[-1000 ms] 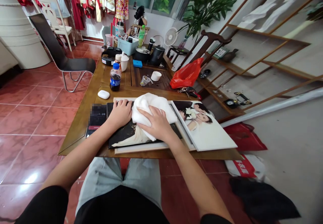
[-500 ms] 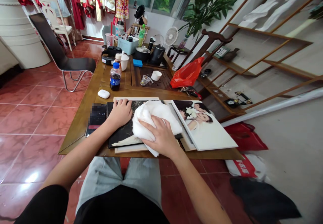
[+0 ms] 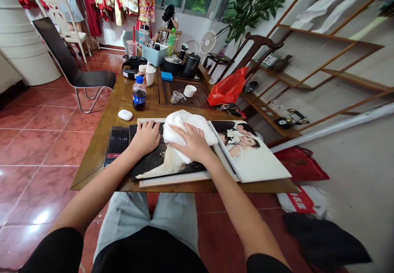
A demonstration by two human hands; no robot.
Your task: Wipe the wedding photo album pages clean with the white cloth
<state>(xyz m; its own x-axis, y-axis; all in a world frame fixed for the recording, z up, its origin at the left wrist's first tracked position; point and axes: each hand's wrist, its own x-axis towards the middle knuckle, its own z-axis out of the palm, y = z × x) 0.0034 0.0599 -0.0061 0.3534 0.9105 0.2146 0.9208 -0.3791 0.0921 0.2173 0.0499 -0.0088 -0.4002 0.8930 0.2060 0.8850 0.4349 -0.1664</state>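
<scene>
Under my right hand [image 3: 193, 145] is a bunched white cloth [image 3: 197, 121], gripped and pressed onto a dark photo panel [image 3: 148, 160]. A pale dress shows in the panel's picture; the cloth hides its upper right. My left hand [image 3: 147, 137] lies flat on the panel's left part, fingers stretched towards its far edge. Beneath the panel a light frame edge [image 3: 160, 181] sticks out. Just to the right leans a white photo panel [image 3: 261, 160] with a couple's picture.
Left of the panel lies a phone [image 3: 117, 146], with a white earbud case [image 3: 125, 114] beyond it. A cola bottle [image 3: 139, 94], a small white bowl [image 3: 190, 91] and a red plastic bag [image 3: 227, 88] stand farther back. A black chair [image 3: 92, 79] is at the left.
My right hand and the cloth have moved away from me, towards the panel's far edge, uncovering more of the pale dress. My left hand has stayed in place.
</scene>
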